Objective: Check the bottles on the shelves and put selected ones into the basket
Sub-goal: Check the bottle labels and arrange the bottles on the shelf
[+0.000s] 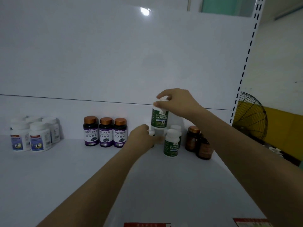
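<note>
My right hand (175,100) pinches the white cap of a green-label bottle (159,117), holding it upright and lifted clear of the shelf (65,169), above the cluster it came out of. My left hand (141,137) reaches low into that cluster, against a small white-capped bottle (151,133); its fingers are hidden behind the knuckles, so I cannot tell whether it grips anything. Another green bottle (172,143) stands just beside, with 2 brown bottles (204,148) near on the right and 3 purple-label bottles (105,133) to the left. The basket is out of view. The risks as I judge them: a cap-only pinch could slip, or the cap could twist loose, dropping the bottle onto those below; and my left wrist could topple the crowded neighbours as it pulls back
</note>
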